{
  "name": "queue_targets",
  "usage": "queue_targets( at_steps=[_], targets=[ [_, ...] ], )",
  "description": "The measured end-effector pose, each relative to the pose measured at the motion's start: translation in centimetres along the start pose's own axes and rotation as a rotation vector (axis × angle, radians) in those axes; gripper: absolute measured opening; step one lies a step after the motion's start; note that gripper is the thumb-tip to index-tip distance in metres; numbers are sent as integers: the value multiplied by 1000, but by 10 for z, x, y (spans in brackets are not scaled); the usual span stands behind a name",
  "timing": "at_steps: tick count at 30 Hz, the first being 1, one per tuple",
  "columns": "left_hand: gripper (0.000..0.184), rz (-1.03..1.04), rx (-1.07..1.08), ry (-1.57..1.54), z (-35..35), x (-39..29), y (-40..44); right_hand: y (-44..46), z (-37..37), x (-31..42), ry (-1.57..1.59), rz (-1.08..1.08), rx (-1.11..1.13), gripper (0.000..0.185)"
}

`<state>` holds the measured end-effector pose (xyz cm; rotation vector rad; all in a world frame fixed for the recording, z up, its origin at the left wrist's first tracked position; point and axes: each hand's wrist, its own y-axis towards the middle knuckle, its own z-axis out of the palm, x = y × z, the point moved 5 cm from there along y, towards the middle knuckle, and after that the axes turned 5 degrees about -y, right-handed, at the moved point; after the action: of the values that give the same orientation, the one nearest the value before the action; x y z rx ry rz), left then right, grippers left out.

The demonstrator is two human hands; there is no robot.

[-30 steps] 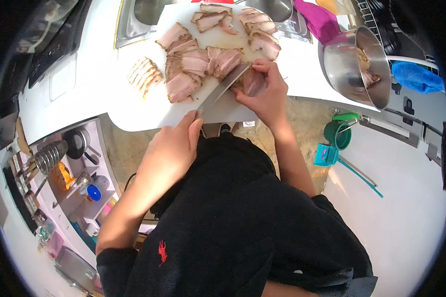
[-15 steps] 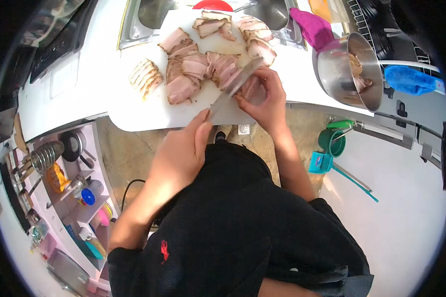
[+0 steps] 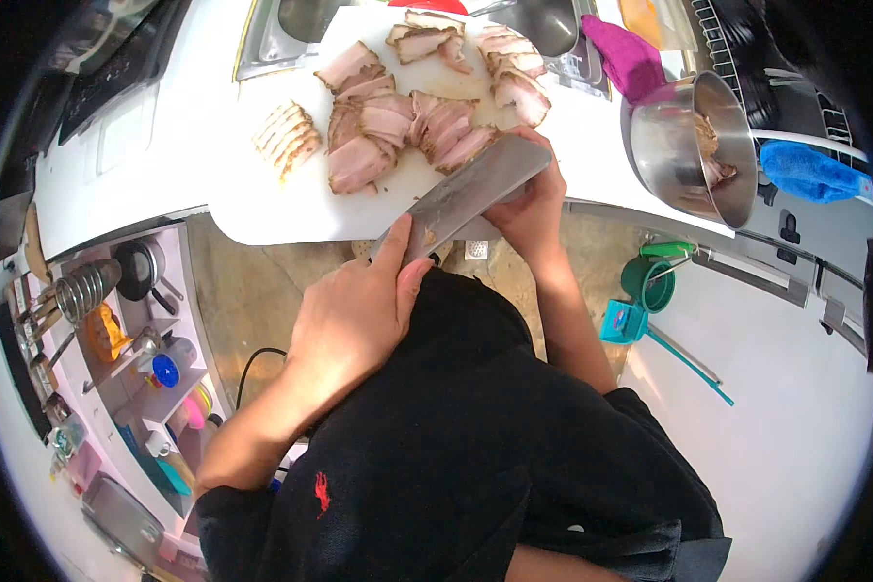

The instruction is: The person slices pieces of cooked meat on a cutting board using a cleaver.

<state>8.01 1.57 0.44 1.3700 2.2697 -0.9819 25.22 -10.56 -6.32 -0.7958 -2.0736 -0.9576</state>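
My left hand (image 3: 354, 301) grips the handle of a broad-bladed kitchen knife (image 3: 475, 194), its flat side turned up and small meat scraps on it. The blade slants up to the right, over my right hand (image 3: 533, 209). Most of the right fingers are hidden behind the blade, so what they hold does not show. Sliced pork (image 3: 369, 141) with browned edges lies in overlapping groups on the white cutting board (image 3: 281, 218). One group of slices ends right beside the blade. A separate fanned stack of slices (image 3: 288, 143) sits at the left.
A steel bowl (image 3: 664, 145) holding some meat stands at the right, near a purple cloth (image 3: 623, 58) and a blue cloth (image 3: 810, 173). The sink (image 3: 296, 48) lies behind the board. Shelves with kitchenware (image 3: 155, 330) stand below left; a green bucket (image 3: 648, 281) is on the floor.
The knife has turned from edge-down to flat side up and shifted right, now covering the right fingers. Earlier, those fingers were around a piece of pork. The view has shifted slightly.
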Motion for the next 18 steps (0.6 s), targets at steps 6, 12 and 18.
queue_targets(
  at_steps=[6,12,18],
  targets=[
    [51,4,-10,33,-4,-1,2,-2,1,-3,-46,22,-9,60],
    [51,-28,44,45,-7,-4,7,-2,-1,-7,-34,65,-1,60],
    [47,31,60,-13,-14,-3,18,-1,-1,-6,-47,171,40,58]
  ],
)
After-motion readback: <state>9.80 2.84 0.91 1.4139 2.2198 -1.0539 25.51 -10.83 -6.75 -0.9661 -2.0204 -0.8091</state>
